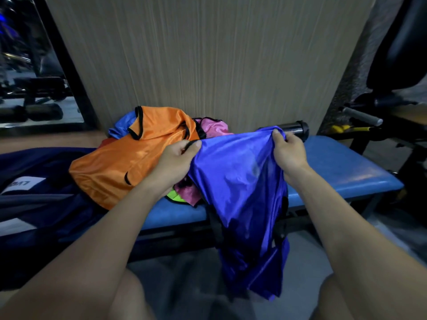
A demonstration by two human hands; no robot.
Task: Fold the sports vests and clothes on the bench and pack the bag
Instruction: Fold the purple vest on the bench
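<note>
Navy fabric of an open bag [34,204], carrying white labels, lies at the far left, its near end resting on the blue padded bench [342,167]. Just right of the bag sits a loose heap of unfolded sports vests: an orange vest [120,162] with black trim on top, a pale blue one [120,125] behind it, a pink one [215,127] toward the wall, and pink and lime-green pieces [182,192] at the near edge of the heap.

Left hand [175,162]: fingers and thumb pinch the black-trimmed upper edge of the blue vest [242,188]. Right hand [288,151]: fingers curled over a gathered fold of the same edge, farther right. The blue vest is held up between the two hands above the bench; its lower part hangs past the near edge of the bench toward the floor. A black cylindrical bottle [295,128] lies on the bench behind the right hand, near the wall; gym equipment stands at the far right.

Judged step: opening out the blue vest before folding; nothing appears folded or packed yet.

Risks: the slick fabric may slip from the bunched right-hand grip; the hanging hem may drag on the floor; laying the vest down too far left would overlap the heap and spoil the fold; sweeping it toward the wall could roll the bottle.
</note>
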